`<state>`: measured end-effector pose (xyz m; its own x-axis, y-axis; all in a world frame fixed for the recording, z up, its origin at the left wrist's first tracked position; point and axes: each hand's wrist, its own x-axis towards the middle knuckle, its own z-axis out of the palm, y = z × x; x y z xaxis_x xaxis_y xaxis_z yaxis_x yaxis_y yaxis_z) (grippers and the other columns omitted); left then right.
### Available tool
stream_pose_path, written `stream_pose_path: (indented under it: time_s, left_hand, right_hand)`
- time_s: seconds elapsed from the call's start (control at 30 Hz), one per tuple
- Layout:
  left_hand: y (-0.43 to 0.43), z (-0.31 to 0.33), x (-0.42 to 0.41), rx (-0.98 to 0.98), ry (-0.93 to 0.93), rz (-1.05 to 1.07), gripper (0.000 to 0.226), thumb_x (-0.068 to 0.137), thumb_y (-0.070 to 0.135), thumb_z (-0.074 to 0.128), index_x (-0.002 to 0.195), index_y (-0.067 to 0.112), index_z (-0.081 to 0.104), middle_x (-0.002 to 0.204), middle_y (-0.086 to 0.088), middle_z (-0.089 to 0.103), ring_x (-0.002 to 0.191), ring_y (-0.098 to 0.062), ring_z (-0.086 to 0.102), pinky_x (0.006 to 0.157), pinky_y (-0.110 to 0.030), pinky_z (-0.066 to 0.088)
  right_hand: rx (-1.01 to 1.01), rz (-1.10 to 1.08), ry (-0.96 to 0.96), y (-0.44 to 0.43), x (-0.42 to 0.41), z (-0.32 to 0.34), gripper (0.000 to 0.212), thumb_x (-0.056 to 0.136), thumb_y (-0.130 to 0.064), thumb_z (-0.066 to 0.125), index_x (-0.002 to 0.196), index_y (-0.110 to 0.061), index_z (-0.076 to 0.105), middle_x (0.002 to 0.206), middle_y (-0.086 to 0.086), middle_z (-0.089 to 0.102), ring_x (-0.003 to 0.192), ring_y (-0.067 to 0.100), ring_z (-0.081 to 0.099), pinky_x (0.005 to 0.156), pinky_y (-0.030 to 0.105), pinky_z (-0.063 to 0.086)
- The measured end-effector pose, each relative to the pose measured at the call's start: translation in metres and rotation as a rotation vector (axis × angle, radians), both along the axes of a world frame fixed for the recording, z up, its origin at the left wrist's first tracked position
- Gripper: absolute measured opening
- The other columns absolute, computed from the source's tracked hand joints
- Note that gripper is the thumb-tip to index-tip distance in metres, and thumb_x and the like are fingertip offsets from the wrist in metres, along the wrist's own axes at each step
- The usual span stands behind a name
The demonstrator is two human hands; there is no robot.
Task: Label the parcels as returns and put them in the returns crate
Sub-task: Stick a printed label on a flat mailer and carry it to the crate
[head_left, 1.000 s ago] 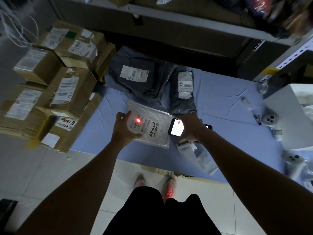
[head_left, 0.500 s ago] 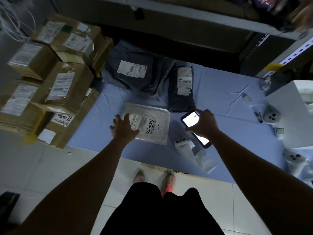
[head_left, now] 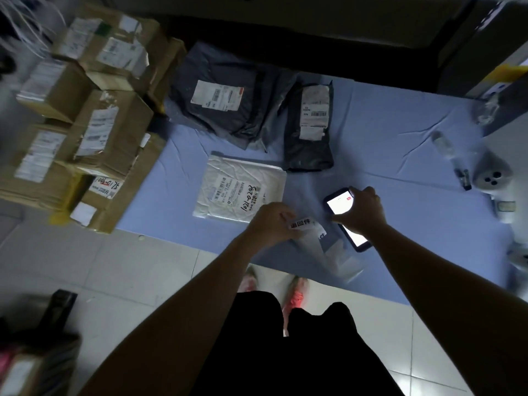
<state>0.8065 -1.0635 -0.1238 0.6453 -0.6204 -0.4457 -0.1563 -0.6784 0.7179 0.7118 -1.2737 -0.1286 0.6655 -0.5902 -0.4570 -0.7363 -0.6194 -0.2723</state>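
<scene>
Lower centre: left hand [head_left: 271,221] pinching returns label [head_left: 303,224], fingers clamped on it; right hand [head_left: 361,211] gripping phone [head_left: 339,202]. White parcel [head_left: 243,192] lying just upper-left, awaiting label. Next likely needing peeling, pressing flat.

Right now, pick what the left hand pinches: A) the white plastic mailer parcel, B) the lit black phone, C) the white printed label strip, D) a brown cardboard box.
C: the left hand pinches the white printed label strip; the right hand holds the lit black phone.
</scene>
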Motion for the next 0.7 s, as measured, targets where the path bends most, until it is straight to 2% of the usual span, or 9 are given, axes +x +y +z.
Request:
stream_pose_path:
  time_s: [0.07, 0.2, 0.27, 0.37, 0.43, 0.47, 0.53, 0.6, 0.7]
  left_hand:
    - [-0.001, 0.001, -0.005, 0.003, 0.013, -0.057, 0.055, 0.06, 0.024, 0.095, 0.109, 0.012, 0.073, 0.107, -0.002, 0.071, 0.096, -0.014, 0.066, 0.083, -0.023, 0.05]
    - [-0.007, -0.003, -0.011, 0.001, -0.025, -0.07, 0.059, 0.054, 0.021, 0.097, 0.107, 0.015, 0.074, 0.105, -0.002, 0.07, 0.096, -0.017, 0.066, 0.086, -0.031, 0.054]
    - [-0.013, -0.007, -0.014, 0.001, -0.036, -0.056, 0.055, 0.053, 0.021, 0.098, 0.103, 0.016, 0.075, 0.098, 0.003, 0.069, 0.09, -0.015, 0.067, 0.082, -0.031, 0.055]
    - [-0.019, -0.008, -0.015, -0.046, -0.03, -0.016, 0.041, 0.064, 0.019, 0.093, 0.1, 0.012, 0.076, 0.088, 0.006, 0.068, 0.083, -0.013, 0.067, 0.077, -0.027, 0.053]
    - [-0.023, -0.005, -0.014, -0.072, -0.038, 0.005, 0.031, 0.071, 0.018, 0.089, 0.098, 0.01, 0.077, 0.087, 0.004, 0.069, 0.083, -0.012, 0.066, 0.075, -0.023, 0.049]
    - [-0.025, -0.005, -0.013, -0.074, -0.047, 0.017, 0.027, 0.074, 0.02, 0.087, 0.096, 0.009, 0.077, 0.088, 0.002, 0.07, 0.083, -0.013, 0.066, 0.075, -0.024, 0.049]
    - [-0.029, -0.007, -0.011, -0.065, -0.064, 0.051, 0.021, 0.078, 0.024, 0.084, 0.09, 0.009, 0.076, 0.088, -0.002, 0.073, 0.081, -0.016, 0.068, 0.073, -0.027, 0.05]
    - [-0.031, -0.01, -0.009, -0.061, -0.067, 0.086, 0.02, 0.078, 0.026, 0.083, 0.086, 0.009, 0.077, 0.082, -0.003, 0.074, 0.075, -0.015, 0.069, 0.066, -0.026, 0.051]
    - [-0.031, -0.012, -0.007, -0.079, -0.048, 0.104, 0.018, 0.079, 0.027, 0.083, 0.086, 0.012, 0.079, 0.074, 0.0, 0.073, 0.065, -0.01, 0.067, 0.06, -0.02, 0.047]
  right_hand:
    - [-0.012, 0.017, -0.02, 0.0, -0.001, -0.004, 0.091, 0.065, -0.053, 0.086, 0.138, -0.014, 0.049, 0.128, 0.015, 0.046, 0.117, 0.036, 0.048, 0.086, 0.043, 0.05]
    - [-0.067, 0.069, -0.041, 0.001, -0.003, -0.007, 0.082, 0.067, -0.054, 0.083, 0.132, -0.016, 0.05, 0.121, 0.012, 0.048, 0.111, 0.033, 0.052, 0.082, 0.041, 0.049]
    - [-0.135, 0.11, -0.012, -0.001, -0.003, -0.006, 0.084, 0.07, -0.06, 0.078, 0.135, -0.017, 0.048, 0.12, 0.01, 0.051, 0.109, 0.031, 0.054, 0.084, 0.04, 0.047]
    - [-0.208, 0.158, 0.043, -0.001, -0.001, -0.004, 0.086, 0.074, -0.069, 0.07, 0.137, -0.015, 0.045, 0.121, 0.01, 0.052, 0.11, 0.03, 0.053, 0.087, 0.04, 0.045]
    - [-0.227, 0.159, -0.038, 0.001, 0.0, -0.001, 0.072, 0.082, -0.066, 0.062, 0.13, -0.013, 0.051, 0.12, 0.011, 0.052, 0.11, 0.031, 0.051, 0.087, 0.04, 0.044]
    - [-0.178, 0.126, -0.13, 0.003, 0.001, 0.002, 0.059, 0.087, -0.06, 0.06, 0.122, -0.013, 0.058, 0.117, 0.011, 0.054, 0.108, 0.03, 0.053, 0.087, 0.041, 0.045]
    - [0.045, 0.043, -0.28, 0.006, 0.005, 0.007, 0.039, 0.093, -0.046, 0.057, 0.105, -0.011, 0.068, 0.108, 0.01, 0.062, 0.101, 0.028, 0.059, 0.086, 0.038, 0.049]
    - [0.237, 0.111, -0.263, 0.008, 0.008, 0.011, 0.035, 0.095, -0.041, 0.057, 0.099, -0.008, 0.07, 0.098, 0.008, 0.069, 0.092, 0.024, 0.064, 0.08, 0.027, 0.046]
    - [0.33, 0.135, -0.315, 0.012, 0.007, 0.014, 0.03, 0.085, -0.035, 0.074, 0.1, -0.009, 0.071, 0.091, 0.0, 0.071, 0.079, 0.01, 0.06, 0.062, 0.006, 0.037]
